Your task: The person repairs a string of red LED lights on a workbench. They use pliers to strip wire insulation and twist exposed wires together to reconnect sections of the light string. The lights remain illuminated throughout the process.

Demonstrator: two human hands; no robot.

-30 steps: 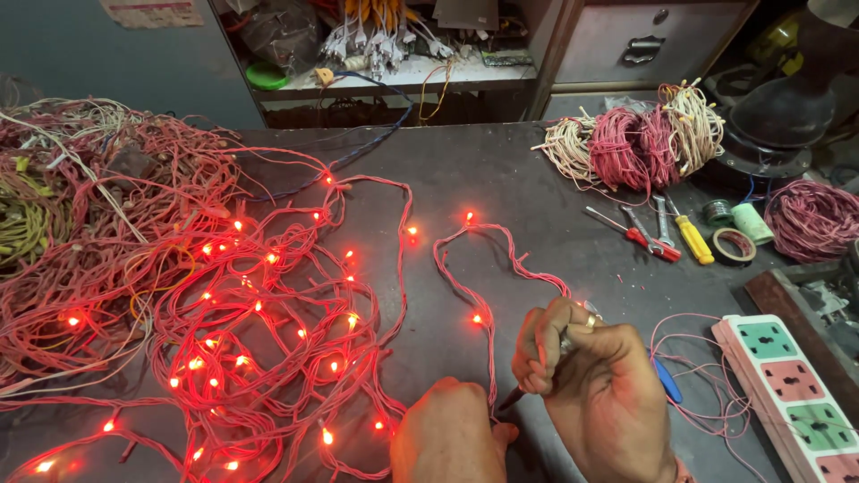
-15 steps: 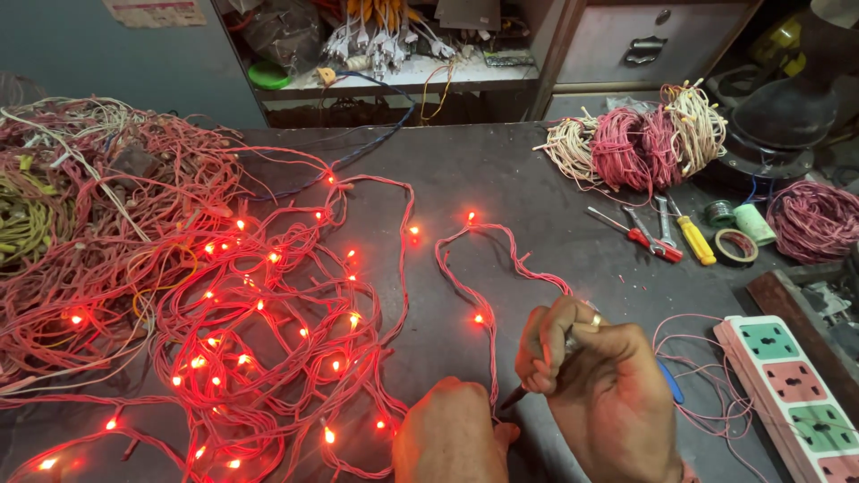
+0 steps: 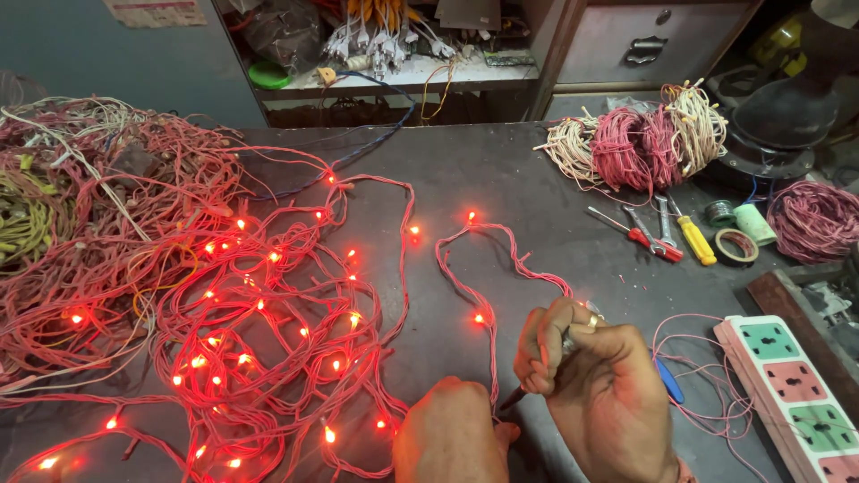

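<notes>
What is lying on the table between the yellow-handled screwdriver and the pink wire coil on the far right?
In the head view, a ring of tape and a pale green roll lie between the yellow-handled screwdriver and the pink wire coil.

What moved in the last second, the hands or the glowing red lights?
Almost nothing moved. The right hand keeps its closed grip on a thin dark tool, and the left hand stays low beside the tip, pressed at the pink wire. Neither shifted noticeably, and nothing was picked up or let go. The lit string of red lights, the screwdrivers and the power strip lie as before.
</notes>
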